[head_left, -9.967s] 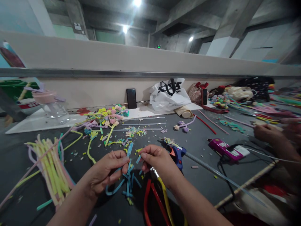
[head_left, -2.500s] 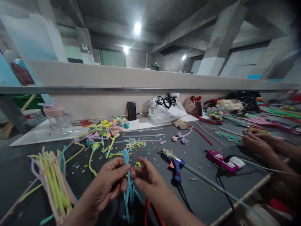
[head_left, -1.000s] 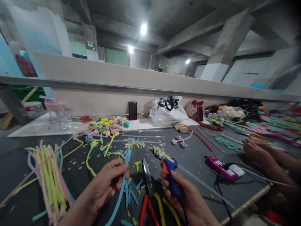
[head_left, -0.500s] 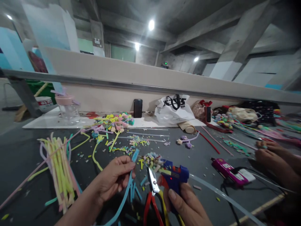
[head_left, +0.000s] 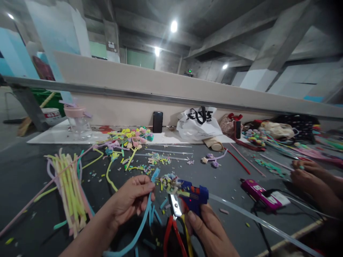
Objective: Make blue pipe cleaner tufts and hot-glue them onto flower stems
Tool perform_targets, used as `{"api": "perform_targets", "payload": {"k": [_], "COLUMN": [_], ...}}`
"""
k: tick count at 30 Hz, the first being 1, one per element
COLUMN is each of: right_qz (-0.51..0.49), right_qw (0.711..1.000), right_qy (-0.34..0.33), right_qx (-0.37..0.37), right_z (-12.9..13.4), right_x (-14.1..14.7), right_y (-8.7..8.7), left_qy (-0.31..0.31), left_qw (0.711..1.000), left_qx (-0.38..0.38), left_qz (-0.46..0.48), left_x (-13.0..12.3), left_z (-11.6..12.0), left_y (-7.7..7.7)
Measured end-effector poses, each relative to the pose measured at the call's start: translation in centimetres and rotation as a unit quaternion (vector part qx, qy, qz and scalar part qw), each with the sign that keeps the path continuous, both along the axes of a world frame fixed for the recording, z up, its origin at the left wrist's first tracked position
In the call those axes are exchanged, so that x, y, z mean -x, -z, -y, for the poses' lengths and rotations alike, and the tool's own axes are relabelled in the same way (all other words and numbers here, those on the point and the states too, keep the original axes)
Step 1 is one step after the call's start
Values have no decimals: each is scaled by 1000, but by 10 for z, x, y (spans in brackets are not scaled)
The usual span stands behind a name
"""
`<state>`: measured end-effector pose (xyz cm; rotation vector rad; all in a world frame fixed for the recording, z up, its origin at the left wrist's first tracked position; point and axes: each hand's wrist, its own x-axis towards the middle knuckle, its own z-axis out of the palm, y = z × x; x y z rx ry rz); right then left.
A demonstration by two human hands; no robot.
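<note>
The blue strip (head_left: 147, 211) is over the tabletop (head_left: 227, 178), pinched near its top by the left hand's (head_left: 131, 196) fingers. Beside that end is the nozzle of the glue gun (head_left: 194, 195), gripped by the right hand's (head_left: 210, 228) fingers. Behind stand a clear bottle (head_left: 80, 127) and a white bag (head_left: 195, 129), contents unclear.

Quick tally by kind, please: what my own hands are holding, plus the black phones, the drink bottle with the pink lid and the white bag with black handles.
Blue strip, in the left hand: 1
Glue gun, in the right hand: 1
Black phones: 2
Drink bottle: 1
White bag: 1
Total: 6
</note>
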<state>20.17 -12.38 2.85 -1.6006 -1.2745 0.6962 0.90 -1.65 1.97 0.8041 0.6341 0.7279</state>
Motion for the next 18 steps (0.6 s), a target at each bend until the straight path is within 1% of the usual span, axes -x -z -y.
{"api": "perform_targets", "payload": {"k": [3,7,12,15,18], "right_qz": [-15,-45,-25,-24,-13], "right_qw": [1000,999,1000,1000,999], "right_qy": [21,-5,-12,-9,-21], "right_qx": [5,-15,-7,-18,-26], "right_z": [-1,-2,-6,-8,-8], "right_x": [3,3,-2,-3,-4], "right_y": [-1,-4,-5,-5,-4], "left_qy": [-9,-9,4,1,-7], "left_qw": [1000,1000,1000,1000,999], "left_qx": [-8,0,2,10,31], "left_qz": [-7,-9,0,8,33], "left_x": [0,1,1,1,2], "left_z": [-1,-1,0,0,-2], "left_y": [-2,-1,2,2,2]}}
